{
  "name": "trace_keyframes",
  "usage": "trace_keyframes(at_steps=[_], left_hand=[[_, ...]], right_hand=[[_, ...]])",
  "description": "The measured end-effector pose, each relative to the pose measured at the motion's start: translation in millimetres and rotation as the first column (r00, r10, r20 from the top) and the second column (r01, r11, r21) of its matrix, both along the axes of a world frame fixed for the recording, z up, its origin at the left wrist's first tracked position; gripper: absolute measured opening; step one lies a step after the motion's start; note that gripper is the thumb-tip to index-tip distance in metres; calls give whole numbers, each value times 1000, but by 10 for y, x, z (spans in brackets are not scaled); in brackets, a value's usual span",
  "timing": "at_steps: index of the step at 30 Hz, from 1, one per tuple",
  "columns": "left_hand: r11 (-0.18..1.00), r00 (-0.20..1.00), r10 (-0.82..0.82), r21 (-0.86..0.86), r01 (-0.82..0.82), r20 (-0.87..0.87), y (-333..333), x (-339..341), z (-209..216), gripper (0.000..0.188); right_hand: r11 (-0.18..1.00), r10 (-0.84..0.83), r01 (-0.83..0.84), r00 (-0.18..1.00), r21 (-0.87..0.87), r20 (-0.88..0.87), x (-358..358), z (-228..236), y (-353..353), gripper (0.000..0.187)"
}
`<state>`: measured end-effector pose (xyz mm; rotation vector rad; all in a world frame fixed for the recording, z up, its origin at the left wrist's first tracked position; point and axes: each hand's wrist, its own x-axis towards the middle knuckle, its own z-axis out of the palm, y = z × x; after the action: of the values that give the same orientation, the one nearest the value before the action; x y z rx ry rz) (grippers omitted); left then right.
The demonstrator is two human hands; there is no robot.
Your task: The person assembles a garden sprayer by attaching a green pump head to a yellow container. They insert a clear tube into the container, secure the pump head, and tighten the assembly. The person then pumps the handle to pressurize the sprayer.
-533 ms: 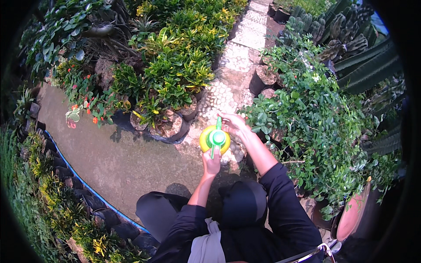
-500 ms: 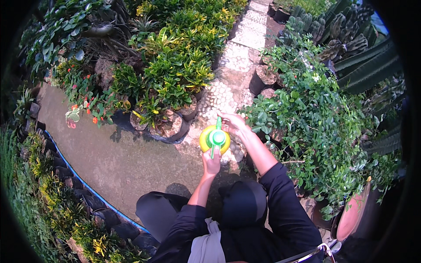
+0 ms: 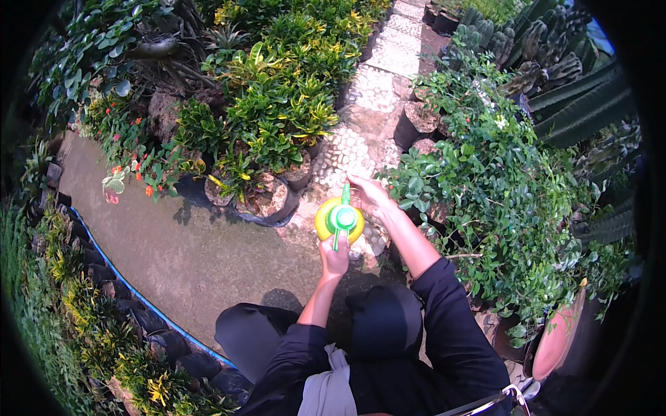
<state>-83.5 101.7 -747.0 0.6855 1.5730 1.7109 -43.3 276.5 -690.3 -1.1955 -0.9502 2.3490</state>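
A pump spray bottle [image 3: 321, 223] with a round yellow body and a green top is held before my knees, its green nozzle pointing away from me. My left hand [image 3: 334, 256] is closed round the green handle on the near side. Beside the nozzle [image 3: 345, 193], on its right, is my right hand [image 3: 371, 198]. Its fingers are stretched forward near the nozzle tip, with the thumb apart from them; whether a fingertip touches the nozzle is too small to tell.
Potted yellow-green shrubs [image 3: 277, 111] crowd ahead on the left. A pebbled path [image 3: 374, 90] runs away between them and leafy bushes [image 3: 479, 187] on the right. Tall cacti [image 3: 583, 104] stand behind those. Along the left, a blue hose [image 3: 132, 270] edges the concrete ground [image 3: 187, 256].
My right hand's fingertips have shifted slightly from the nozzle tip and straightened. The spray bottle and my left hand stay in nearly the same place.
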Motion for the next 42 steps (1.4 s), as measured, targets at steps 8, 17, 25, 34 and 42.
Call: trace_keyframes(at_steps=[8, 17, 25, 34, 42], left_hand=[[1000, 999, -6, -3, 6, -38, 24, 18, 48, 43], [1000, 1000, -3, 1, 3, 8, 16, 8, 44, 44], [999, 999, 14, 35, -13, -36, 34, 59, -16, 44], [992, 991, 54, 118, -39, -125, 33, 93, -107, 36], [994, 997, 15, 112, -7, -72, 6, 103, -155, 36]], right_hand=[[994, 78, -77, 997, 83, -11, 64, -118, 109, 26], [500, -33, -210, 965, 841, 261, 169, 272, -243, 28], [-112, -77, -292, 956, 950, 284, 107, 1235, -737, 19], [8, -156, -410, 900, 912, 407, 27, 898, -824, 18], [33, -140, -396, 907, 918, 396, 51, 975, -760, 18]])
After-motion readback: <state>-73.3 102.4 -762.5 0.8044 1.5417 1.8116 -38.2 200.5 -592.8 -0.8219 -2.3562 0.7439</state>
